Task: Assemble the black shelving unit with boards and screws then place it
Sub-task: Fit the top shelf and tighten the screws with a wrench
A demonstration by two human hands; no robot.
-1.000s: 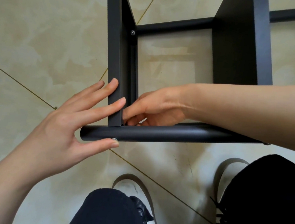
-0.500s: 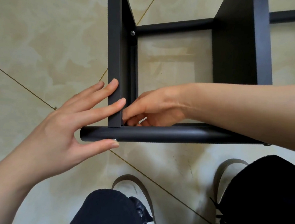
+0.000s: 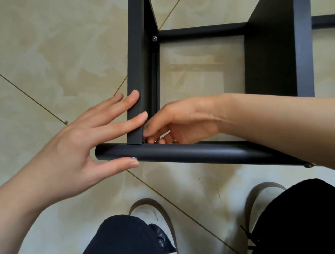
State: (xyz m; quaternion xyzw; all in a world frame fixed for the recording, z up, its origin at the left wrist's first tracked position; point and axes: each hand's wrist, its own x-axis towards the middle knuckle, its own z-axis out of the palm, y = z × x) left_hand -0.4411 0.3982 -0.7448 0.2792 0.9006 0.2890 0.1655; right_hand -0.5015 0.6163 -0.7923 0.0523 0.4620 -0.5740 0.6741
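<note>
The black shelving unit lies on the tiled floor below me. Its near round tube (image 3: pixel 200 153) runs left to right and meets the end of a flat black board (image 3: pixel 134 67). My left hand (image 3: pixel 84 140) presses straight fingers against the board's outer face, with the thumb under the tube's left end. My right hand (image 3: pixel 175 123) reaches inside the frame at that joint, its fingertips curled around a small silvery piece (image 3: pixel 157 140), mostly hidden. A second board (image 3: pixel 274 51) stands to the right. A screw head (image 3: pixel 154 38) shows at the far joint.
A far tube (image 3: pixel 201 31) links the two boards. Another screw head (image 3: pixel 309 164) sits at the near tube's right end. My knees and white shoes (image 3: pixel 151 212) are just below the frame on the beige floor tiles (image 3: pixel 49 35).
My right fingers have shifted slightly at the joint, and the silvery piece shows at a different spot. My left hand and the frame have stayed put.
</note>
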